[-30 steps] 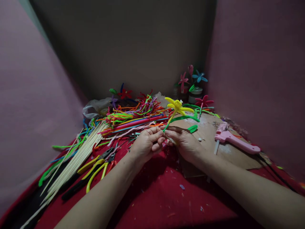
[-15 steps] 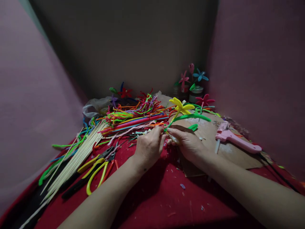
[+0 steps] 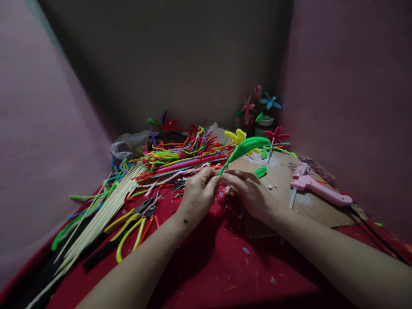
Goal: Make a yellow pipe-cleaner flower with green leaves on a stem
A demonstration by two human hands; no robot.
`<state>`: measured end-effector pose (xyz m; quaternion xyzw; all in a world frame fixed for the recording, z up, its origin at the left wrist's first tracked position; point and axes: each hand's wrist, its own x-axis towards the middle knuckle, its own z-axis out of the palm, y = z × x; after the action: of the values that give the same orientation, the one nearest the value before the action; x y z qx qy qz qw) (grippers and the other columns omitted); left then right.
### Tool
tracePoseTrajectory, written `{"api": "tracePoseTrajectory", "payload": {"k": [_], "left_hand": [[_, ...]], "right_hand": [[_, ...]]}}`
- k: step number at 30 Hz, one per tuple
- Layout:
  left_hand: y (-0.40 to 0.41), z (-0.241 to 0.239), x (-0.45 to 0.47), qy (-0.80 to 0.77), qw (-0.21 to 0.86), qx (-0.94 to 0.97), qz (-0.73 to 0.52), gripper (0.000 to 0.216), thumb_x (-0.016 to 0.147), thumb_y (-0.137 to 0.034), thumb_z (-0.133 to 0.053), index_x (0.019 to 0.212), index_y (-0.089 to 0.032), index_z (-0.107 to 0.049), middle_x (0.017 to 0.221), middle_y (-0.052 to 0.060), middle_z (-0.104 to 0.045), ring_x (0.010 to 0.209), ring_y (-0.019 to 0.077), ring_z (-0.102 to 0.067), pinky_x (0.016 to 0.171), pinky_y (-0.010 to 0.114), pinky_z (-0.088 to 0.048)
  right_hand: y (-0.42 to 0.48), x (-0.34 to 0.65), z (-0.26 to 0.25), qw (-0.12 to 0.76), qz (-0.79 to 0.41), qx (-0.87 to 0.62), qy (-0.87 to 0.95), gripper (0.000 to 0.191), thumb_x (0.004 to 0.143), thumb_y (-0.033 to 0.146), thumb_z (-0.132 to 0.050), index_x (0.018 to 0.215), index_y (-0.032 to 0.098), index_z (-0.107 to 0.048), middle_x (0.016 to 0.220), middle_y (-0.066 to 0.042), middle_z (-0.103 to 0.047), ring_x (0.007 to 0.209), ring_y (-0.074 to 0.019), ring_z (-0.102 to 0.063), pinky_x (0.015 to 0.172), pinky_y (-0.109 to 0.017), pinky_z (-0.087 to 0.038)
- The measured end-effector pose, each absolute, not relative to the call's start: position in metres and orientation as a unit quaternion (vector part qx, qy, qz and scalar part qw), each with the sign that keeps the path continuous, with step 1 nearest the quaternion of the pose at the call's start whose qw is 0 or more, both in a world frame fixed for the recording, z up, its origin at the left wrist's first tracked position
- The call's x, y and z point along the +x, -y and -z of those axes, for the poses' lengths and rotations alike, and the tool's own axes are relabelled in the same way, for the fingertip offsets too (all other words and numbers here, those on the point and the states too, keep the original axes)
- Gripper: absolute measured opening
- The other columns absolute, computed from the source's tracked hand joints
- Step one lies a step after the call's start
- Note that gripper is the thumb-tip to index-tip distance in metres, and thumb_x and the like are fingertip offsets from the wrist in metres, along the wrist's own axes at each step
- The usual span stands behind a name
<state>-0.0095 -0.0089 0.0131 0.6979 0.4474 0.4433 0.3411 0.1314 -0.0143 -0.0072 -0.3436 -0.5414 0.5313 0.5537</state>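
Observation:
My left hand and my right hand meet at the middle of the table, both pinched on the thin stem of a yellow pipe-cleaner flower. A green leaf loop rises from the stem in front of the yellow petals. The stem's lower end is hidden between my fingers. A small loose green leaf lies on the cardboard sheet just beyond my right hand.
A heap of coloured pipe cleaners and wooden skewers lie at the left. Yellow-handled pliers rest near my left forearm. A pink glue gun lies at the right. Finished flowers in a jar stand at the back.
The green leaf swung from lying out to the right to standing up in front of the yellow petals. My fingers turned on the stem; both hands stayed in place.

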Motion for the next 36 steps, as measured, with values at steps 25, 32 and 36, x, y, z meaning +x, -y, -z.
{"api": "tracePoseTrajectory", "payload": {"k": [25,32,36], "left_hand": [[-0.001,-0.016,-0.017,-0.290,0.732,0.501,-0.360,0.019,0.077,-0.027,-0.062,0.069,-0.012,-0.052,0.045,-0.007,-0.043,0.028,-0.0019,-0.025,0.033,0.013,-0.016],[0.002,-0.020,-0.014,-0.333,0.666,0.553,-0.374,0.025,0.076,-0.033,-0.062,0.066,-0.012,-0.053,0.046,-0.006,-0.045,0.031,-0.0003,-0.029,0.033,0.014,-0.017],[0.004,-0.021,-0.012,-0.367,0.551,0.642,-0.387,0.030,0.082,-0.038,-0.053,0.064,-0.014,-0.053,0.051,-0.002,-0.052,0.036,0.0043,-0.042,0.038,0.017,-0.030]], "right_hand": [[0.004,0.132,0.014,0.553,-0.585,-0.276,0.524,0.021,0.072,0.024,-0.063,0.091,0.022,-0.072,0.081,-0.002,-0.068,0.074,-0.0156,-0.057,0.067,-0.028,-0.040],[0.003,0.131,0.013,0.550,-0.607,-0.294,0.494,0.016,0.073,0.029,-0.062,0.083,0.019,-0.071,0.073,-0.002,-0.065,0.062,-0.0134,-0.052,0.056,-0.026,-0.036],[0.003,0.131,0.011,0.562,-0.624,-0.300,0.453,0.013,0.070,0.030,-0.064,0.075,0.019,-0.069,0.064,-0.001,-0.062,0.056,-0.0129,-0.052,0.053,-0.026,-0.037]]}}
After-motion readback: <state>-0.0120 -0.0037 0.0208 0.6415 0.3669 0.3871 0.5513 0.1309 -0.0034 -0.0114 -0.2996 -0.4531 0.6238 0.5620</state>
